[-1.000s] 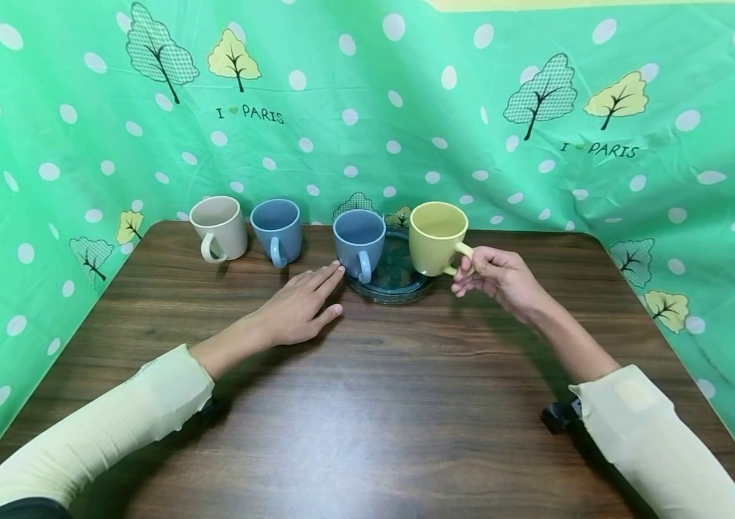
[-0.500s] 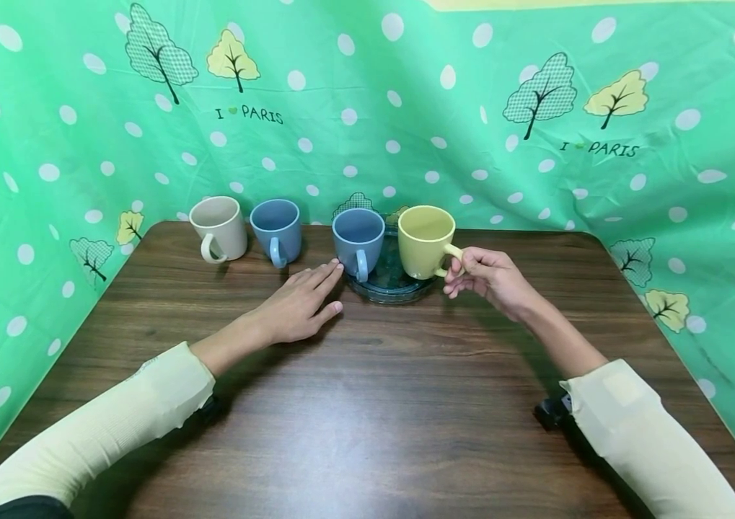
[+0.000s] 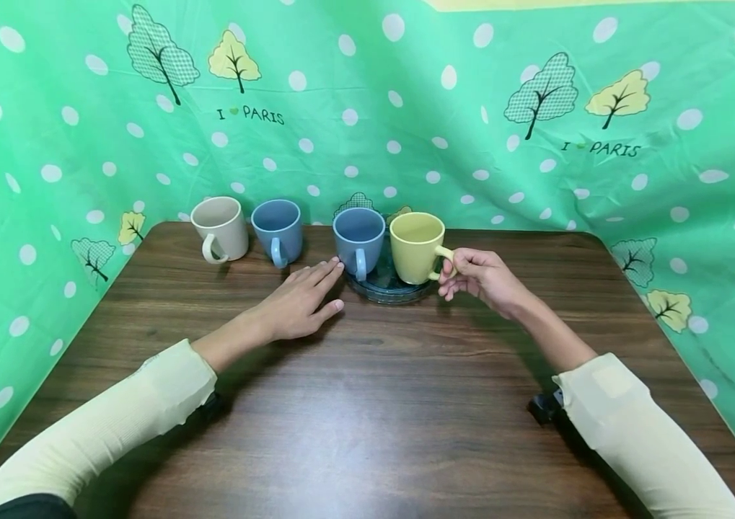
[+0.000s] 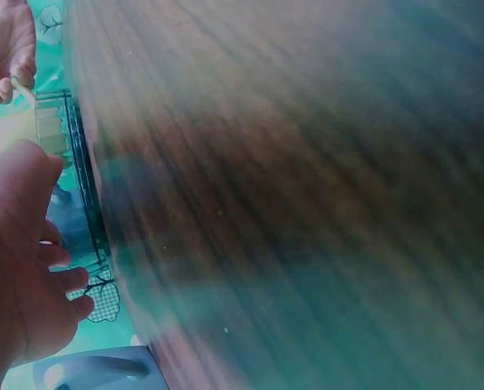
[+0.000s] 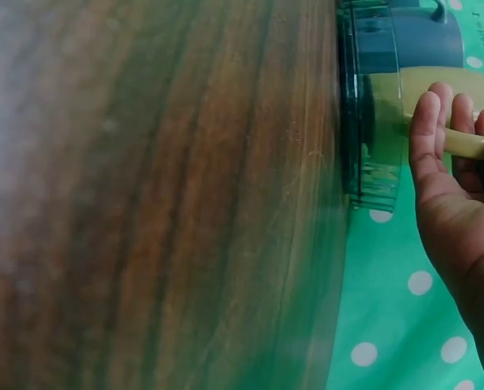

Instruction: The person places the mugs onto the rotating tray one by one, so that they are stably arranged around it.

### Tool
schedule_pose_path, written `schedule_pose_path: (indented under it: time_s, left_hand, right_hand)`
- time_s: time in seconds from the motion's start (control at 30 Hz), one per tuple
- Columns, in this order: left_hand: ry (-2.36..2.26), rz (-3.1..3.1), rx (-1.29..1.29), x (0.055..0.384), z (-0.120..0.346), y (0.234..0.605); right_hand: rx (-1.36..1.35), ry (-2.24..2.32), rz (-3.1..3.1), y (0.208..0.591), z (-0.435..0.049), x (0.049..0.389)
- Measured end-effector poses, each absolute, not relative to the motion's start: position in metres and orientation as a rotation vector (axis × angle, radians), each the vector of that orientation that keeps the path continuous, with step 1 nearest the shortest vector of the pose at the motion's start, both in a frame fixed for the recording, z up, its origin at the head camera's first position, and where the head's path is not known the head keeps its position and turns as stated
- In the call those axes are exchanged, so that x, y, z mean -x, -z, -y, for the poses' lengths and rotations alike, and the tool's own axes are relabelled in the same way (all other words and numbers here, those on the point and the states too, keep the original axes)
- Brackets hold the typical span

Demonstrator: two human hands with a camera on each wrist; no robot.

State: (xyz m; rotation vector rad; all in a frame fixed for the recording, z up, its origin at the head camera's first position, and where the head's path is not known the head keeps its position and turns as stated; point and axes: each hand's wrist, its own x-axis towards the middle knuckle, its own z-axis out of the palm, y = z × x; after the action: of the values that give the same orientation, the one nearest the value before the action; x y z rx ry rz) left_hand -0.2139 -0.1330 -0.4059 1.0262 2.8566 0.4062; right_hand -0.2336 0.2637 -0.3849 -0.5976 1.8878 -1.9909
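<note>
The yellow mug (image 3: 416, 249) is gripped by its handle (image 5: 468, 145) in the right hand (image 3: 480, 277), inside the glass dish (image 3: 393, 296) beside a blue mug (image 3: 358, 241); whether it is set down cannot be told. The left hand (image 3: 297, 304), fingers straightened, is placed beside the dish.

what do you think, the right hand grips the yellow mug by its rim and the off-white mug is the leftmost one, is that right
Not quite: the right hand grips the yellow mug by its handle, not its rim, as the head view shows. The off-white mug is indeed the leftmost one.
</note>
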Motion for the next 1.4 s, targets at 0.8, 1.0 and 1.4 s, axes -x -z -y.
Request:
schedule_pose_path:
  time_s: [0.8,1.0,1.4]
  left_hand:
    - [-0.409,-2.842,-0.988,0.217,0.132,0.402]
    - [-0.411,-2.841,-0.975,0.219,0.133,0.402]
    - [-0.388,-2.853,-0.989,0.223,0.133,0.401]
  right_hand:
    - [0.518,1.741,-2.486,0.376,-0.269,0.249]
    - [0.506,1.685,-2.697,0.377,-0.267,0.251]
    - [0.526,1.619,-2.822,0.382,-0.264,0.255]
